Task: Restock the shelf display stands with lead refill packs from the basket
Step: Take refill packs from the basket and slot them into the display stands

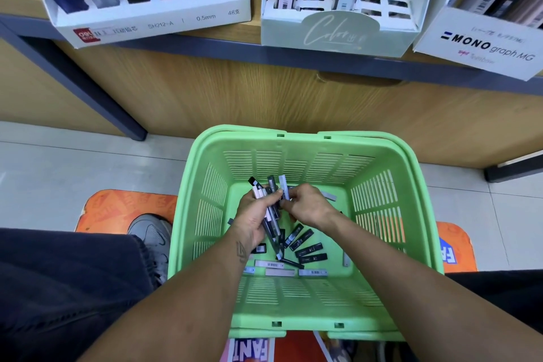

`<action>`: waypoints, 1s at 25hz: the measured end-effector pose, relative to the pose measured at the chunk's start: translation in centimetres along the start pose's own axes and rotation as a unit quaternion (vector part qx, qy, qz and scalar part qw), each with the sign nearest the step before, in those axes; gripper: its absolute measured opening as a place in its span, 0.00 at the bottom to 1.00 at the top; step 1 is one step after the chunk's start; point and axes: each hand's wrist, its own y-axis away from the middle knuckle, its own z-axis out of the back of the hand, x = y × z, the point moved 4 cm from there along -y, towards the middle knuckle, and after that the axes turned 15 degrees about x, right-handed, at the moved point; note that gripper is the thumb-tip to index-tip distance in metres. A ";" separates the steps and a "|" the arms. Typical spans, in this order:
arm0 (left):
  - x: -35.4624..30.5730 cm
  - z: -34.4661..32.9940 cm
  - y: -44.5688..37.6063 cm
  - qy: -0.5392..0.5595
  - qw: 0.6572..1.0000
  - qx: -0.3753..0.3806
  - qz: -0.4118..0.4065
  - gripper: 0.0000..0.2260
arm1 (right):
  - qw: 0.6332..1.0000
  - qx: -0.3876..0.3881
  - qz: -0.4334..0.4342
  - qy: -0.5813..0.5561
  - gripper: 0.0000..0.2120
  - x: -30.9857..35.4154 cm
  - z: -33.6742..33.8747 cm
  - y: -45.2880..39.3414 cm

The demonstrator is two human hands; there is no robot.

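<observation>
My left hand (253, 216) grips a bundle of packs (271, 209) over the basket (379, 244) — long axes running from near me up and away, tips fanned toward the shelf (205, 47). My right hand (305, 204) pinches one pale pack at the bundle's top. Loose packs (305, 247) lie flat on the basket floor, pointing every way. The stands (152, 9) above are cut off at the frame's top — labels partly unreadable.

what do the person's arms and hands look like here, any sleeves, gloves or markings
Both forearms are bare, with no sleeves in view, and neither the left hand nor the right hand wears a glove. No rings, watch or bracelets are visible. The left forearm carries a small dark tattoo of angular, triangle-like lines just below the wrist.
</observation>
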 end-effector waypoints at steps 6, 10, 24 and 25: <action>-0.2 -0.3 -0.2 -0.027 0.999 0.024 -0.009 0.09 | 0.993 0.037 -0.007 0.110 0.11 0.2 -1.0 -0.1; -0.2 -0.1 -0.3 -0.010 1.000 0.012 -0.011 0.10 | 0.992 0.022 0.004 -0.126 0.04 -0.6 -0.1 0.5; 0.2 0.6 -0.6 -0.071 0.996 0.039 0.036 0.19 | 0.971 -0.006 0.032 -0.238 0.04 -1.4 0.8 0.7; -0.1 0.7 -0.7 -0.052 0.998 0.019 0.022 0.17 | 0.966 0.004 0.016 -0.259 0.05 -2.0 0.6 0.7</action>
